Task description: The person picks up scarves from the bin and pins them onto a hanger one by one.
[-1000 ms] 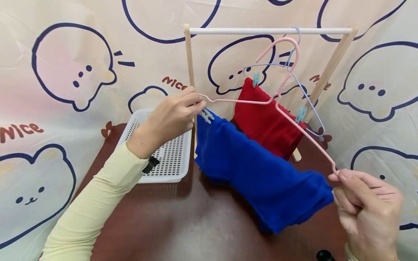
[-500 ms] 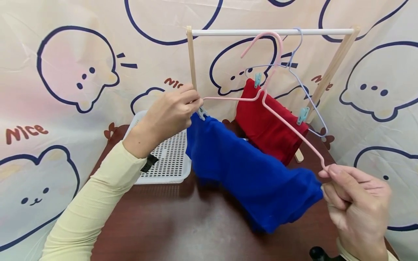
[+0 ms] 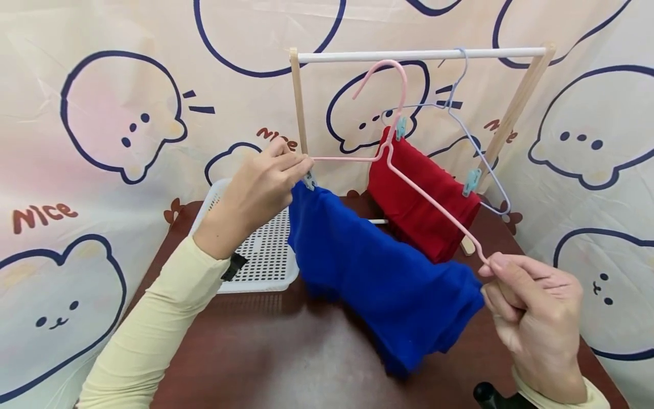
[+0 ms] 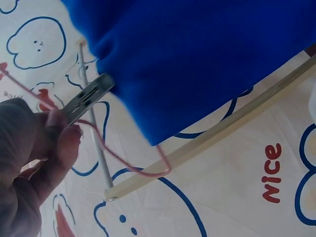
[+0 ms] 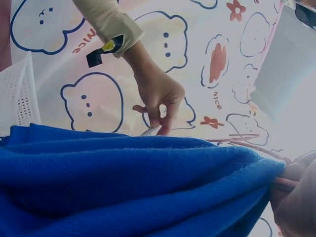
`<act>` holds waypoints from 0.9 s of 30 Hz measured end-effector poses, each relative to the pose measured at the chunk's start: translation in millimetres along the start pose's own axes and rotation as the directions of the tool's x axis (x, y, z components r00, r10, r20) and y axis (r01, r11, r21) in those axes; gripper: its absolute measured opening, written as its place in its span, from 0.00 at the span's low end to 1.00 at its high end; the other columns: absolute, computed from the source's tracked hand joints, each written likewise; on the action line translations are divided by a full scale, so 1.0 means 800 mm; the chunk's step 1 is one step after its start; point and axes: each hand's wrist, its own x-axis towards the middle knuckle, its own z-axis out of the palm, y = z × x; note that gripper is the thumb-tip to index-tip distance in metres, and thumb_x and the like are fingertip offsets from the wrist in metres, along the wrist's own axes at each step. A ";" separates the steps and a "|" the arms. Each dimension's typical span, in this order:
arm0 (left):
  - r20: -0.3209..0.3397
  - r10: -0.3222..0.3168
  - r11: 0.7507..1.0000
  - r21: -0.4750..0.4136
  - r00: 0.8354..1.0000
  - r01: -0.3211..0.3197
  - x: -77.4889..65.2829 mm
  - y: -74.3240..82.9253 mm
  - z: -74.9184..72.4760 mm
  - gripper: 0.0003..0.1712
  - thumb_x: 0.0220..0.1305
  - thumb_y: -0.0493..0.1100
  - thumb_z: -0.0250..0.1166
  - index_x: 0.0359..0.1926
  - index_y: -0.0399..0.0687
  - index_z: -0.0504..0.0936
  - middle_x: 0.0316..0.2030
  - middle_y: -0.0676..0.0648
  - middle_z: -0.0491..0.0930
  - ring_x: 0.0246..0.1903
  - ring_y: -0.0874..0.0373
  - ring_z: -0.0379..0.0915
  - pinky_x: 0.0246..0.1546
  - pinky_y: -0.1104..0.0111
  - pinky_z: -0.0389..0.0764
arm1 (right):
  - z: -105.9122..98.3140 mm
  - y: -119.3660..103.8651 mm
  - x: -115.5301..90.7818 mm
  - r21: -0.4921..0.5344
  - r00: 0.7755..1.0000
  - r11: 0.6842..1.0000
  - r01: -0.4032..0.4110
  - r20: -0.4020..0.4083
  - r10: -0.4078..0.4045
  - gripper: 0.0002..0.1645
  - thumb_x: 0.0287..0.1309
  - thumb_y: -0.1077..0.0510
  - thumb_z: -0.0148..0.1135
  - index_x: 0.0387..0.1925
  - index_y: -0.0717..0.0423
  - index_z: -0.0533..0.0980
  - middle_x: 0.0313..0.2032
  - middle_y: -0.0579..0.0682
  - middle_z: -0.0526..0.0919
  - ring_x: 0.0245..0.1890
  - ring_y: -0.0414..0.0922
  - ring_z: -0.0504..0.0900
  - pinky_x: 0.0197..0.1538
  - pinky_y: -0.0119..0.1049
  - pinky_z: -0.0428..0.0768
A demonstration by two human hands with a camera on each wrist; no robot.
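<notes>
Pinched in my left hand is a grey clothespin, its nose on the upper left edge of a blue cloth. Beside those fingers lies the left end of a pink clothes hanger, its hook pointing up. My right hand pinches the hanger's right end between thumb and forefinger. The cloth's right corner meets the curled fingers of that hand; the exact hold there is hidden. In the right wrist view, the cloth stretches between both hands, sagging in folds.
Behind, a wooden rack with a white rod bears a lilac hanger. A red cloth hangs from it by two teal clothespins. At left, a white perforated basket stands on the brown table.
My right hand has moved left, bringing the hanger's right end and the cloth corner with it. The hanger's hook has swung left. My left hand keeps its pinch, having shifted slightly left.
</notes>
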 end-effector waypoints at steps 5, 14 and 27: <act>-0.063 -0.058 0.994 -0.091 0.996 0.052 -0.013 0.001 0.014 0.13 0.61 0.29 0.56 0.46 0.34 0.79 0.40 0.41 0.83 0.37 0.51 0.69 0.37 0.67 0.80 | -0.002 0.004 0.000 0.026 0.999 0.999 -0.033 -0.006 0.033 0.19 0.60 0.82 0.30 0.33 0.86 0.71 0.08 0.50 0.58 0.03 0.40 0.53 0.07 0.26 0.47; -0.108 -0.198 0.937 -0.312 0.974 0.156 -0.027 -0.001 0.029 0.06 0.61 0.30 0.57 0.37 0.37 0.80 0.38 0.44 0.79 0.39 0.55 0.70 0.42 0.67 0.79 | -0.005 0.008 0.005 0.003 0.998 0.998 -0.063 -0.020 0.063 0.18 0.60 0.81 0.32 0.32 0.85 0.72 0.09 0.50 0.57 0.03 0.40 0.53 0.07 0.27 0.46; -0.176 -0.449 0.841 -0.415 0.876 0.347 -0.035 0.008 0.039 0.10 0.55 0.34 0.65 0.39 0.36 0.77 0.33 0.43 0.77 0.32 0.56 0.72 0.35 0.68 0.75 | -0.007 0.012 0.004 0.084 0.998 0.995 -0.060 -0.003 0.061 0.20 0.60 0.81 0.29 0.32 0.85 0.72 0.09 0.50 0.56 0.03 0.40 0.53 0.07 0.26 0.47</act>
